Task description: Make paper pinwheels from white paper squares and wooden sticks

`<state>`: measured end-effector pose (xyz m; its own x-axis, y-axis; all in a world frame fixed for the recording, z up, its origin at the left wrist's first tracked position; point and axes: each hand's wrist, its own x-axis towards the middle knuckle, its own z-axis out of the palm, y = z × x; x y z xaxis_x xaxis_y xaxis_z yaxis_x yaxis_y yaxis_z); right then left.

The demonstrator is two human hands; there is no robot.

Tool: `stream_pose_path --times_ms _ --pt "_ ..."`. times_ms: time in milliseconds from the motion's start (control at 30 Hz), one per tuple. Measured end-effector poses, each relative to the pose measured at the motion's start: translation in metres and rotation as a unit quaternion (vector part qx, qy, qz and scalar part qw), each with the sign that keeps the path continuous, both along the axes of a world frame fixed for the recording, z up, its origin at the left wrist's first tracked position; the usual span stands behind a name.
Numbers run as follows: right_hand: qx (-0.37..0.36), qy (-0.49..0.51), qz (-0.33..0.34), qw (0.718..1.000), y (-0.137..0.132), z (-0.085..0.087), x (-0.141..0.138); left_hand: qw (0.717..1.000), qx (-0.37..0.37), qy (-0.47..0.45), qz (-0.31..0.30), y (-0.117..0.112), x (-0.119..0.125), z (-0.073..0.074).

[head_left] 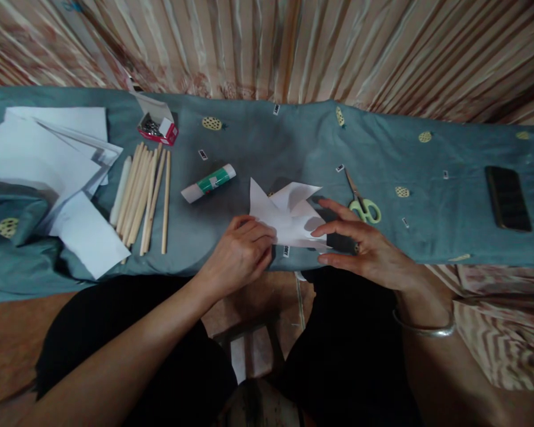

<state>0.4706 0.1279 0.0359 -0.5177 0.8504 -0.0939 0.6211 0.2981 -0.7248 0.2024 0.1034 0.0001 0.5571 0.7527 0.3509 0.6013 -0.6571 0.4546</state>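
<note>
A white paper pinwheel (288,216) with pointed, folded blades lies on the cloth in front of me. My left hand (244,249) is closed on its lower left corner, the fingertips curled over the paper. On the other side, my right hand (360,240) is spread, its fingers apart beside the right edge of the pinwheel. Whether those fingertips touch the paper I cannot tell. A glue stick (208,182) with a green label lies to the upper left of the pinwheel. Scissors (363,207) with light green handles lie just beyond my right hand.
Several wooden sticks (137,198) lie at the left, next to a white candle-like stick (122,190). Behind them stands an open red box (160,127) of small metal pieces. White paper sheets (44,148) are piled far left. A dark phone (508,198) rests far right.
</note>
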Motion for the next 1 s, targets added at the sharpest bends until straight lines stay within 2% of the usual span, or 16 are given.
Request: stream_pose_path --times_ms 167,300,433,600,800,1000 --pt "0.047 0.020 -0.014 0.999 0.004 -0.007 0.005 1.000 -0.001 0.005 0.003 0.001 0.000 0.000" --pt "0.058 0.049 -0.036 0.997 0.006 -0.008 0.002 1.000 0.010 0.022 -0.004 0.000 0.002 0.003" --pt "0.070 0.062 -0.061 0.994 0.007 -0.008 -0.011 0.999 0.021 0.041 -0.018 -0.003 0.008 0.006" --pt "0.109 0.045 -0.044 0.992 0.011 -0.009 -0.032 0.998 0.003 0.062 -0.024 -0.005 0.011 0.007" --pt "0.169 0.009 -0.054 0.984 0.016 -0.021 -0.049 0.998 -0.002 0.063 -0.021 -0.005 0.010 0.007" --pt "0.181 0.006 -0.068 0.981 0.021 -0.033 -0.053 0.998 0.012 0.064 -0.010 -0.006 0.012 0.005"
